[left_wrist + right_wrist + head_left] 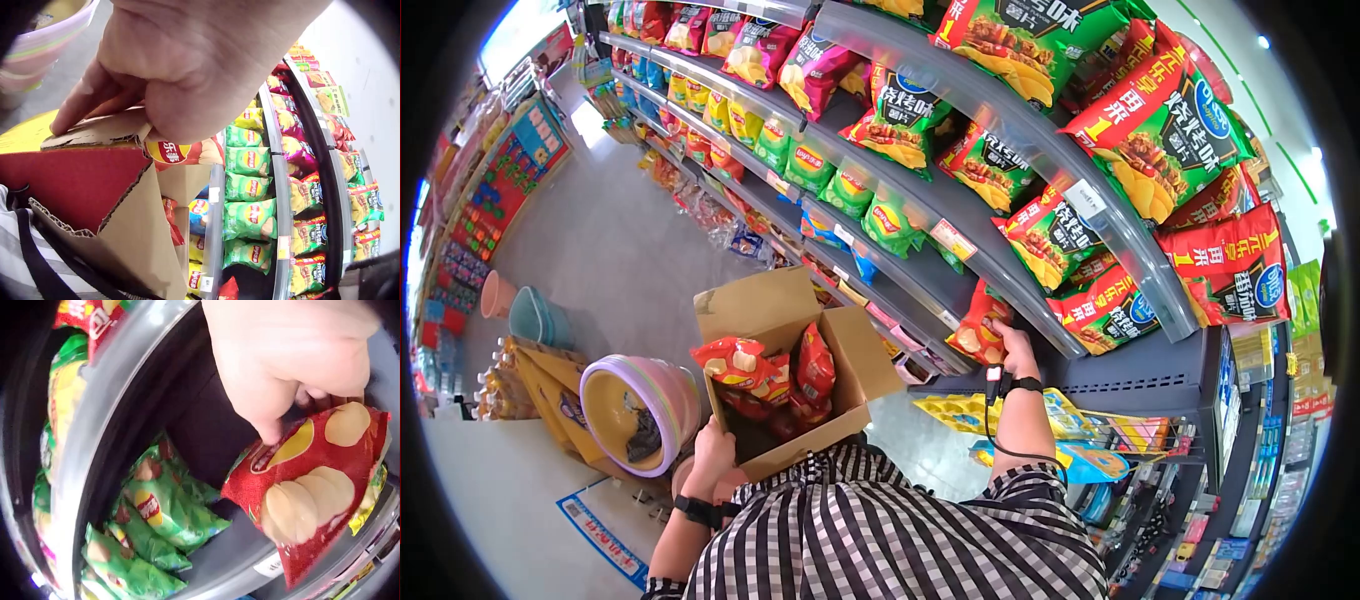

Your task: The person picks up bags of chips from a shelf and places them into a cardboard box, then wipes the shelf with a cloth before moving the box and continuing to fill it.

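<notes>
My left hand (pixel 714 456) grips the near left edge of an open cardboard box (pixel 862 352), held against my checked shirt. In the left wrist view, its fingers lie over the torn cardboard edge (pixel 94 134). Several red potato chip bags (pixel 745 365) fill part of the box. On the right, my right hand (pixel 1017 352) pinches the top of another red chip bag (pixel 319 481) at a middle shelf (pixel 206 406). Sliced chips are printed on its front. Green chip bags (pixel 165 506) stand on that same shelf, to the left of the red bag in the right wrist view.
Upper shelves hold green and red barbecue chip bags (pixel 900 110) behind a clear plastic rail (pixel 1000 95). Stacked plastic buckets (pixel 640 415) stand left of the box. A wire rack with yellow packets (pixel 1060 410) hangs below my right arm. Grey floor (pixel 600 260) runs down the aisle.
</notes>
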`<state>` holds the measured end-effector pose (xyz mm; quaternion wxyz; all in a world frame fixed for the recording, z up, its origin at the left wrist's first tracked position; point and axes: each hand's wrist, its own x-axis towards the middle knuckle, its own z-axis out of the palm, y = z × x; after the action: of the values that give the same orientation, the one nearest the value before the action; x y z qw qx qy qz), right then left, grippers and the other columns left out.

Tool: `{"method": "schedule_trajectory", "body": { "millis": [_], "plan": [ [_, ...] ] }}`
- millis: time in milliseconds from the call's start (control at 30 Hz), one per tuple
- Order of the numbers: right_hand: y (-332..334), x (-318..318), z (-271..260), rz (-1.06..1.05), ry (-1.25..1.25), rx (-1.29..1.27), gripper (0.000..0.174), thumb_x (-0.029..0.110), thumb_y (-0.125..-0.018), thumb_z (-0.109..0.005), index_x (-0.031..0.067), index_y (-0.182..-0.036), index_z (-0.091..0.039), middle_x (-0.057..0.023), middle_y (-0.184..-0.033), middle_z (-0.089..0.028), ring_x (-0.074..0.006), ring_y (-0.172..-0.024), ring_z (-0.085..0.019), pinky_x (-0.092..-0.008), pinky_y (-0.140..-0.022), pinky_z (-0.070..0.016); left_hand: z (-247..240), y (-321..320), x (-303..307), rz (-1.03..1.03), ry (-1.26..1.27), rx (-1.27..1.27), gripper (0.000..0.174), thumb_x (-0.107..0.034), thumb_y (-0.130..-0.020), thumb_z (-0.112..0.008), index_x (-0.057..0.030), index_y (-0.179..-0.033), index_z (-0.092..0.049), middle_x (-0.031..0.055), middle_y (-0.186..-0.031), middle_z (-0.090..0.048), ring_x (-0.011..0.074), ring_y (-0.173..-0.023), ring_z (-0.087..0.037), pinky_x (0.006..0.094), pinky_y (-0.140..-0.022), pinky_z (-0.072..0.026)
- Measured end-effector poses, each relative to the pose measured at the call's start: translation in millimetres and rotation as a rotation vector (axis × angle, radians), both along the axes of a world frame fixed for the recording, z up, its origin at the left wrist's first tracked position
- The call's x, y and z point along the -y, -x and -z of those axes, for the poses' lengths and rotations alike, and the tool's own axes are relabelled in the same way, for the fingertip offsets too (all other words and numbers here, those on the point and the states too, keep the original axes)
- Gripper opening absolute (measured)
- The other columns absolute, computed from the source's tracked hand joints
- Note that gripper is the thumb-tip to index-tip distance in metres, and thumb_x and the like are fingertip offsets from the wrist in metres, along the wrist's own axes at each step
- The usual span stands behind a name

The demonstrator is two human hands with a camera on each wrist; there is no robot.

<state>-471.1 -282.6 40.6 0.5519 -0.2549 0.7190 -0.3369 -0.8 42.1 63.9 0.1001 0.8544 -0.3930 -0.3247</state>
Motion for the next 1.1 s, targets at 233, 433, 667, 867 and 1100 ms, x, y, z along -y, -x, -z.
{"method": "schedule_trajectory", "body": {
  "millis": [233,433,667,867,1100],
  "plan": [
    [-4.7,9.9,19.5,-0.017,0.157,0.047,0.05,0.019,-0.075,-0.07,-0.0023,-0.116,-0.049,-0.0149,-0.108,-0.058,-0.0259,-0.09,-0.062,-0.04,-0.077,-0.0512,5.0,5.9,-1.8,-0.03,0.057,-0.051,0.029,-0.008,-0.072,-0.05,0.0043,-0.098,-0.05,0.0282,-0.078,-0.06,0.0431,-0.078,-0.058,0.0487,-0.073,-0.0461],
    [-17.2,21.4,-19.4,-0.707,0.359,-1.216,0.054,0.019,-0.078,-0.063,0.0046,-0.126,-0.044,-0.0202,-0.124,-0.048,-0.0335,-0.118,-0.043,-0.0365,-0.101,-0.0314,10.9,8.0,5.3,0.002,0.054,-0.079,0.028,-0.009,-0.073,-0.051,0.0042,-0.098,-0.05,0.0278,-0.08,-0.06,0.0426,-0.08,-0.058,0.0483,-0.073,-0.0462],
    [-59.7,31.8,-29.8,-0.332,0.76,-1.217,0.039,0.034,-0.09,-0.045,0.0024,-0.11,-0.056,-0.0196,-0.113,-0.056,-0.0342,-0.107,-0.051,-0.043,-0.091,-0.038,4.0,10.6,16.3,0.045,-0.003,-0.034,0.031,-0.01,-0.074,-0.054,0.004,-0.101,-0.049,0.027,-0.084,-0.061,0.0416,-0.084,-0.058,0.0467,-0.075,-0.0464],
    [-58.2,11.5,-12.0,-0.245,0.525,-1.081,0.041,0.029,-0.084,-0.06,-0.0003,-0.111,-0.053,-0.023,-0.113,-0.052,-0.0365,-0.101,-0.052,-0.043,-0.093,-0.0358,3.7,4.6,13.5,0.032,-0.009,-0.051,0.036,-0.011,-0.075,-0.055,0.0046,-0.107,-0.049,0.0272,-0.086,-0.061,0.041,-0.086,-0.058,0.0452,-0.077,-0.0464],
    [-40.0,29.0,25.5,0.512,0.048,0.503,0.029,0.026,-0.079,-0.067,0.0087,-0.097,-0.053,-0.0048,-0.082,-0.054,-0.0193,-0.071,-0.055,-0.0394,-0.07,-0.0518,5.7,-0.5,1.3,-0.028,0.043,-0.048,0.032,-0.009,-0.074,-0.053,0.0049,-0.102,-0.048,0.0279,-0.082,-0.06,0.0417,-0.081,-0.059,0.0471,-0.075,-0.0466]
  ]
}}
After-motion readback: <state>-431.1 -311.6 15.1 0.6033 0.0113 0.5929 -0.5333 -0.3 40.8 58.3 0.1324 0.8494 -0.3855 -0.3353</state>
